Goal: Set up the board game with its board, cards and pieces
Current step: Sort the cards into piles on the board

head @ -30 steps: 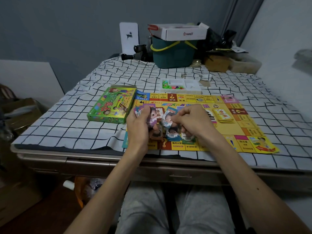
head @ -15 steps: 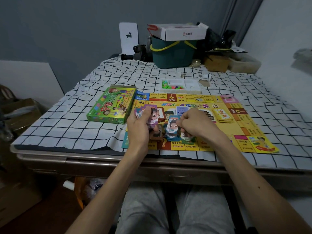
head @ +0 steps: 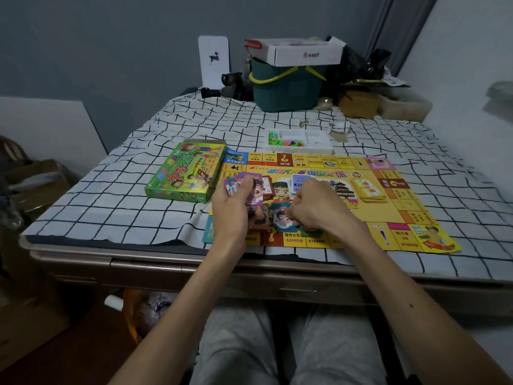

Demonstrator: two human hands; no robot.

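paper cards (head: 248, 190): left hand (head: 231, 213) grips (right hand (head: 319, 204) pinches)

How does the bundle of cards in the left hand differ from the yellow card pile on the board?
The bundle is gripped by the left hand and loosely fanned; the yellow pile lies flat on the board, untouched. The bundle shows purple and pink faces; the pile is yellow. Both are over the board.
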